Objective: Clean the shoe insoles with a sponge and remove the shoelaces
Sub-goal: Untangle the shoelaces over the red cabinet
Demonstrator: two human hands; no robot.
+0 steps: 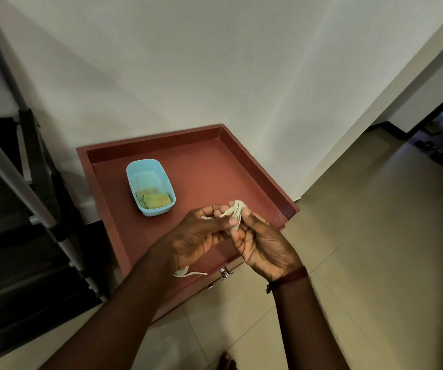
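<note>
Shoelace point(237, 209), white and flat, folded into a small bundle, is held above the near part of a reddish-brown wooden cabinet top with a raised rim point(216, 166). It is pinched by the curled thumb and fingers of the left hand point(196, 236) on 1 side and gripped by those of the right hand point(263, 249) on the other. A loose white lace end point(188, 272) is seen below the left wrist. A green and yellow sponge point(156, 200) lies inside a light blue rectangular plastic tub point(132, 173) standing on the cabinet top, near the hands but apart from them.
</note>
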